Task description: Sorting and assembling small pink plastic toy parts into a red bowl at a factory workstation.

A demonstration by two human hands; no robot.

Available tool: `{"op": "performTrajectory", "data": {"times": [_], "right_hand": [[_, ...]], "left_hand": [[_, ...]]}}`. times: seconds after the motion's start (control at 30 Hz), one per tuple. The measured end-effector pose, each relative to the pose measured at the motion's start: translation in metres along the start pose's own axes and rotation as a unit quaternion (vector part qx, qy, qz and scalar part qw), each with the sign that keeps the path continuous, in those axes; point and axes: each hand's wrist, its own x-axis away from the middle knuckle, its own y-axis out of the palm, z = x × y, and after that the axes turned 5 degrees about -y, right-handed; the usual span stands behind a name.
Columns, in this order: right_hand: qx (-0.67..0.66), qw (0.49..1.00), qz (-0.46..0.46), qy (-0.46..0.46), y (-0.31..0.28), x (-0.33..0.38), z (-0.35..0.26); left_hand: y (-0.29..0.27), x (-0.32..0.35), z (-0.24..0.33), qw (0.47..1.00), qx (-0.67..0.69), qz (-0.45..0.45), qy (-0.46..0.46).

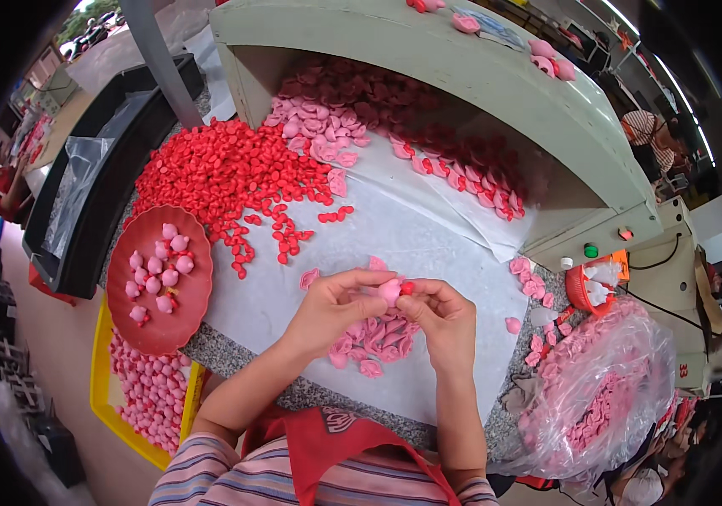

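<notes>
My left hand [333, 309] pinches a small rounded pink piece [389, 292] over the middle of the white sheet [268, 278]. In my right hand [447, 320], a small red piece [407, 287] is held by the fingertips against the pink one. The fingers partly hide where the two meet. Just below my hands lies a loose heap of curled pink pieces [374, 344], with a few strays around it. A big pile of small glossy red pieces [201, 173] spreads at the left, some of them trailing toward the middle.
A red scalloped plate [154, 325] carries several pink figures, above a yellow bin [101, 396] full of similar ones. A grey-green machine housing [445, 51] arches over more pink pieces. Bottles stand in a red cup [578, 291], beside a clear plastic bag [652, 363]. Black trays [83, 244] stand left.
</notes>
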Motion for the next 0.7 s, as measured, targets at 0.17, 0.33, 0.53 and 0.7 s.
{"op": "performTrajectory", "data": {"times": [0.17,0.33,0.53,0.7], "right_hand": [[0.025,0.999,-0.034,0.006,-0.003,0.003,-0.006],[0.021,0.999,-0.031,-0.002,-0.001,0.005,-0.003],[0.14,0.988,-0.029,-0.063,0.001,0.007,-0.01],[0.159,0.985,-0.044,-0.049,0.0,0.009,-0.013]], "left_hand": [[0.0,0.004,-0.005,0.999,0.002,0.024,0.046],[-0.006,0.004,-0.012,0.998,0.012,0.016,0.058],[0.0,0.006,-0.004,0.995,-0.042,0.02,0.089],[0.004,0.008,-0.007,0.998,-0.009,0.018,0.066]]}}
